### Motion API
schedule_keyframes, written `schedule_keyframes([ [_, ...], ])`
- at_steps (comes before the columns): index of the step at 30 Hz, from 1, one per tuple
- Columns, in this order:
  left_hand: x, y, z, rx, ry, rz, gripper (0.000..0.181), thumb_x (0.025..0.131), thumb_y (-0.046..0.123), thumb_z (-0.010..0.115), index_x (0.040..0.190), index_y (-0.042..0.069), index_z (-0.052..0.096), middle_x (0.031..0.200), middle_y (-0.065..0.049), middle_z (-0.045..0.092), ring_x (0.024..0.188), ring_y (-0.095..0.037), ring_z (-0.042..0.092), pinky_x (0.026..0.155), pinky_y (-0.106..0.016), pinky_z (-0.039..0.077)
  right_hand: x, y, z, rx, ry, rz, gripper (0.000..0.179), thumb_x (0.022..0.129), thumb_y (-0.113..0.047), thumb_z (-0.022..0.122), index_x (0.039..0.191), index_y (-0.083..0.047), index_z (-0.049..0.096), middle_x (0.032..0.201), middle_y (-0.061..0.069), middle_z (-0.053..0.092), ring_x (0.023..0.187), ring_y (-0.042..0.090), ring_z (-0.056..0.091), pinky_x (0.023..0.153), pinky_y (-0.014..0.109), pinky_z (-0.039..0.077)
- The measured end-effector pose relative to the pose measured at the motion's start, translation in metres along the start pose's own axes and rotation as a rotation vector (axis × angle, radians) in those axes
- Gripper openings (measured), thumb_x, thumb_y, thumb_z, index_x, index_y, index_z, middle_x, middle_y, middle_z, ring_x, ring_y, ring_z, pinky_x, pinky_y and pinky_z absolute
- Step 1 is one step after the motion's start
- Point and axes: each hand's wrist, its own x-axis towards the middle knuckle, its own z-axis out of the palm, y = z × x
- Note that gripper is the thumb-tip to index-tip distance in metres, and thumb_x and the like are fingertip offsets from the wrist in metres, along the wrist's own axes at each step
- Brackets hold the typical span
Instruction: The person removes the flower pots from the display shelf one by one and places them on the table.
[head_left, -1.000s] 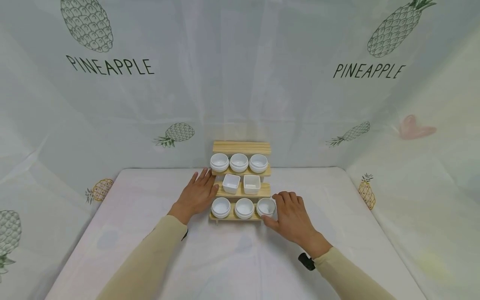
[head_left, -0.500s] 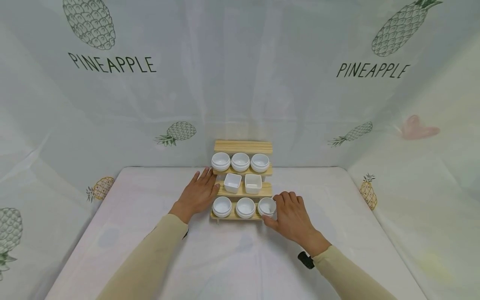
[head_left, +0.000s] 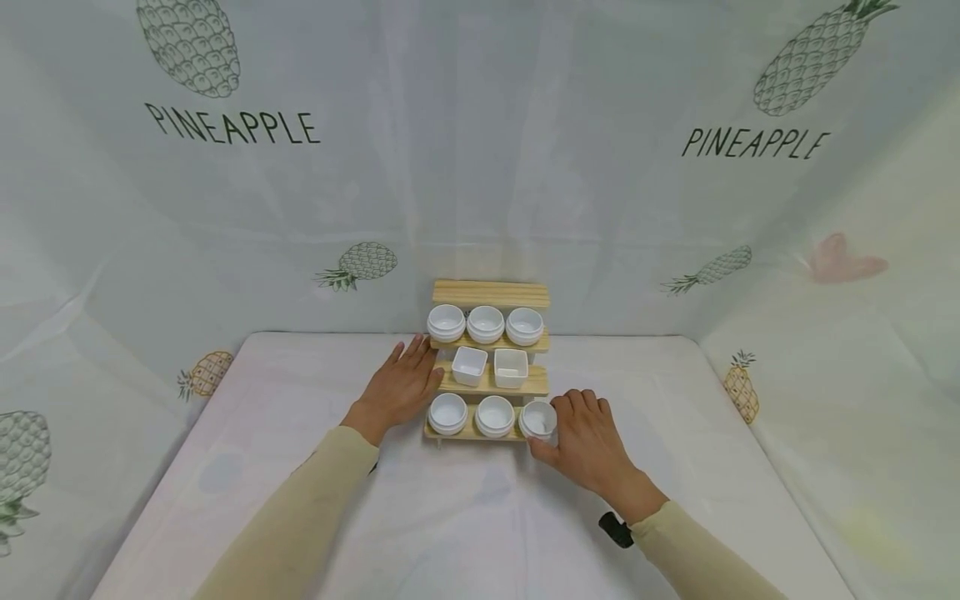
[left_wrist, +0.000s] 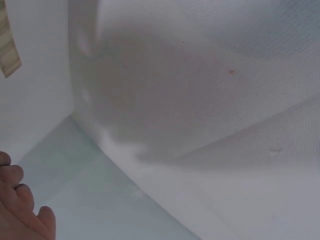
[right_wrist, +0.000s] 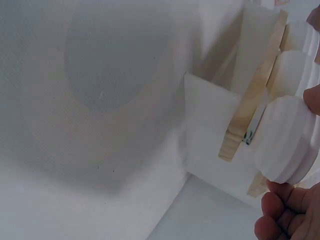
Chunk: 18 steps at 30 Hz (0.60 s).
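In the head view, a tiered wooden stand (head_left: pixel 491 293) bears small white dishes on its steps. My right hand (head_left: pixel 588 442) holds the round white bowl (head_left: pixel 538 419) at the right end of the bottom step, thumb at its front and fingers at its far right side. The right wrist view shows this bowl (right_wrist: pixel 287 140) between thumb and fingers, beside the step's wooden edge (right_wrist: pixel 255 95). My left hand (head_left: pixel 397 385) rests along the stand's left side with its fingers extended. Only the fingers (left_wrist: pixel 20 195) appear low in the left wrist view.
Two more round bowls stand on the bottom step, including the middle bowl (head_left: pixel 495 416). Two square dishes (head_left: pixel 511 368) sit on the step above, and three round bowls (head_left: pixel 485 324) higher up. A pale cloth covers the table (head_left: pixel 465 517); a printed curtain (head_left: pixel 480 167) hangs behind.
The right hand and its bowl have shifted slightly toward the person relative to the neighbouring bowls. The left hand stays at the stand's side. The head view has shifted slightly.
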Motion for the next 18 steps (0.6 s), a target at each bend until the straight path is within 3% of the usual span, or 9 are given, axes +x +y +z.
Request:
schedule_keyframes([
  [7, -0.001, 0.001, -0.001, -0.003, 0.015, 0.014, 0.066, 0.116, 0.042, 0.020, 0.166, -0.001, 0.024, 0.175, -0.017, 0.020, 0.164, -0.033, 0.014, 0.134, -0.052, 0.013, -0.012, -0.012, -0.002, 0.028, 0.052, -0.053, 0.057, 0.078, -0.053, 0.082, 0.101, -0.004, 0.063, 0.092, 0.007, 0.059, 0.086, 0.027, 0.052, 0.072, 0.036, 0.038],
  [18, 0.000, 0.002, 0.001, 0.003, 0.020, 0.011, 0.066, 0.116, 0.042, 0.021, 0.166, -0.001, 0.024, 0.175, -0.016, 0.020, 0.164, -0.033, 0.014, 0.134, -0.052, 0.013, -0.019, -0.060, 0.003, 0.088, -0.016, -0.108, 0.056, 0.080, -0.058, 0.078, 0.107, -0.010, 0.063, 0.096, 0.001, 0.056, 0.087, 0.020, 0.046, 0.075, 0.032, 0.035],
])
